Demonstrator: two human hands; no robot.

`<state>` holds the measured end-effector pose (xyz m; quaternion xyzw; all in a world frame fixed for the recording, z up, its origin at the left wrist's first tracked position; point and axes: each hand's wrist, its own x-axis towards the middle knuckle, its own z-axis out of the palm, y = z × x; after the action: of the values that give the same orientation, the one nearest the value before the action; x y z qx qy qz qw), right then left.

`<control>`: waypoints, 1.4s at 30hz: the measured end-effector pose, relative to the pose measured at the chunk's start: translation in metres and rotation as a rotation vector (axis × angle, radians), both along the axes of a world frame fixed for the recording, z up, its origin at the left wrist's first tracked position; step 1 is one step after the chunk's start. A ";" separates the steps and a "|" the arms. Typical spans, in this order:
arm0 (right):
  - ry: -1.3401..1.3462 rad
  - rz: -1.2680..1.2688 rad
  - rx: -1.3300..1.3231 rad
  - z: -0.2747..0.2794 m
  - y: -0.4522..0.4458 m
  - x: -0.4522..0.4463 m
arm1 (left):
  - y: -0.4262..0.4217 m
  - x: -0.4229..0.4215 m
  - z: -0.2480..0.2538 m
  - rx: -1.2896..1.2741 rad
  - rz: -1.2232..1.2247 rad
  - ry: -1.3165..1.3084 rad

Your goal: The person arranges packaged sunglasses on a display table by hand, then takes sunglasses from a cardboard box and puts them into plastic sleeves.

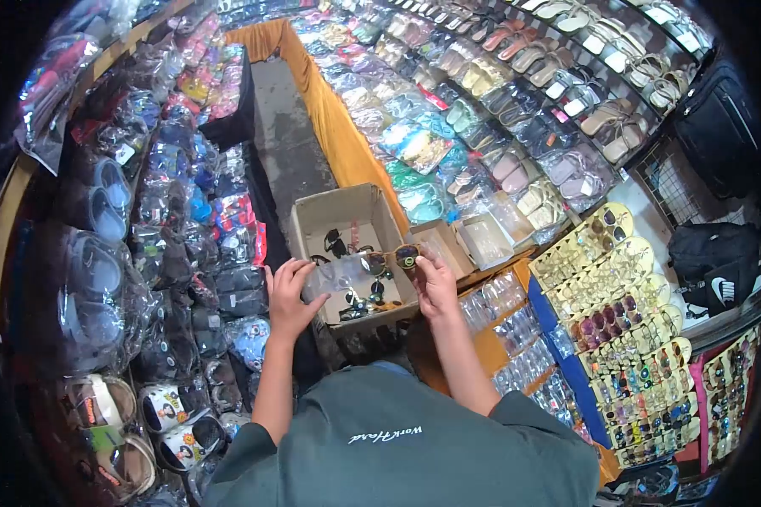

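My left hand (291, 297) holds a clear plastic sleeve (340, 275) by its left edge, with thumb and fingers on either side. In my right hand (437, 289) is a pair of brown-framed sunglasses (407, 255), pinched at one end, with a small round sticker on the near lens. The other lens meets the right end of the sleeve; whether it is inside or behind it I cannot tell. Below both hands stands an open cardboard box (336, 203) holding several loose sunglasses (375, 289).
Bagged sandals (414, 148) cover the sloping display ahead, and bagged clogs (101, 270) fill the left side. Smaller open cartons (484, 241) stand right of the box. Sunglasses on yellow boards (626, 338) and a black backpack (717, 269) are at the right.
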<state>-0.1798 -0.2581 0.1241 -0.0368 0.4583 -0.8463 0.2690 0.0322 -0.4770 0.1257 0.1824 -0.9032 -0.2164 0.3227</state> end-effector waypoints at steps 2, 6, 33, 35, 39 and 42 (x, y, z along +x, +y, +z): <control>0.011 0.015 -0.016 0.002 0.005 0.002 | 0.005 -0.003 0.004 -0.009 -0.021 0.007; -0.040 -0.023 -0.050 0.012 0.006 0.010 | 0.012 -0.011 0.010 -0.002 -0.064 0.005; -0.200 0.108 -0.026 0.007 0.155 0.043 | 0.117 -0.023 0.028 0.233 -0.464 0.129; -0.177 0.096 -0.008 0.006 0.171 0.050 | 0.133 -0.020 0.030 0.220 -0.492 0.135; -0.039 0.031 0.058 0.004 0.204 0.069 | 0.173 -0.017 0.030 0.188 -0.538 0.139; 0.105 -0.068 0.121 0.013 0.230 0.088 | 0.200 -0.014 0.021 0.208 -0.555 0.102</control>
<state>-0.0922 -0.0282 0.1373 -0.0492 0.5231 -0.8227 0.2173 0.0182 -0.2770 0.1468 -0.0505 -0.8741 -0.3965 0.2760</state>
